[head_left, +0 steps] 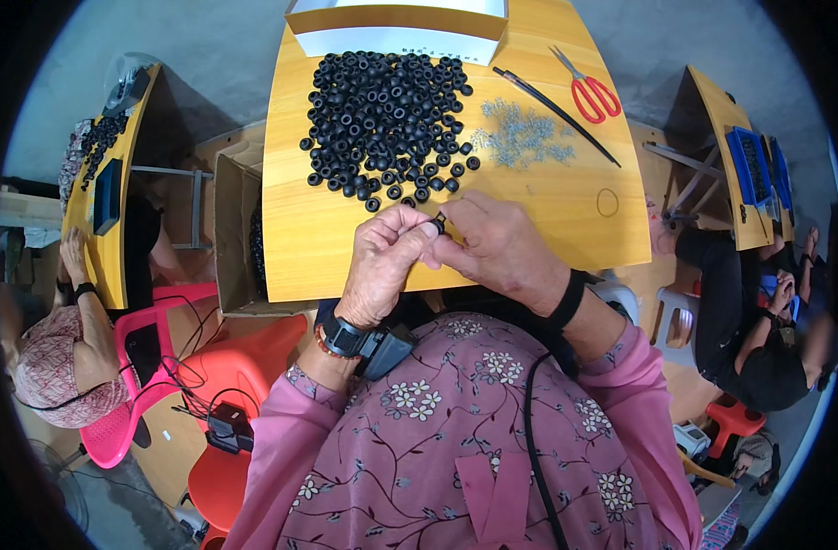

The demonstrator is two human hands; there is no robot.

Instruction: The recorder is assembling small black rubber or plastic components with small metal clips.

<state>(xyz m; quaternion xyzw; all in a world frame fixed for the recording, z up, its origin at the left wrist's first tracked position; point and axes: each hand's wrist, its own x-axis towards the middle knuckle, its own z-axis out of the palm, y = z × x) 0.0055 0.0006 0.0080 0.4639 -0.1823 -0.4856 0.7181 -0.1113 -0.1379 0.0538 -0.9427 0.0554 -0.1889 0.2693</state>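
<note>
The largest thing under the hands is the yellow wood-grain worktop (565, 220), with a brown cardboard box (232, 229) standing open just beside its left edge, dark pieces showing inside. Next in size is an open white box (396, 43) at the far edge, left of the far right corner and partly cut off by the top of the view. In front of it a broad heap of rounded black pieces (382, 110), with holes through their middles, covers the far left part of the worktop, thinning to loose ones toward the near edge. The left hand (382, 257) and right hand (506, 247) meet over the middle of the near edge. The left grip is together, thumb and fingers clamped on a small black part; the right grip is drawn in against the same part, but its fingertips are partly hidden, so I cannot tell whether it is clamped. Right of the heap, a slim black rod (565, 121) lies slantwise, its lower end toward the right edge. Between heap and rod is a scatter of tiny, pale, shiny bits (521, 135). Red-handled scissors (591, 96) lie beyond the rod, near the far right corner, blades half open and pointing to the far edge. A thin ring outline (598, 203) shows near the right edge, toward the near right corner. Smallest is the small black part (440, 223) itself, held between the hands above the worktop, just nearer than the heap.
</note>
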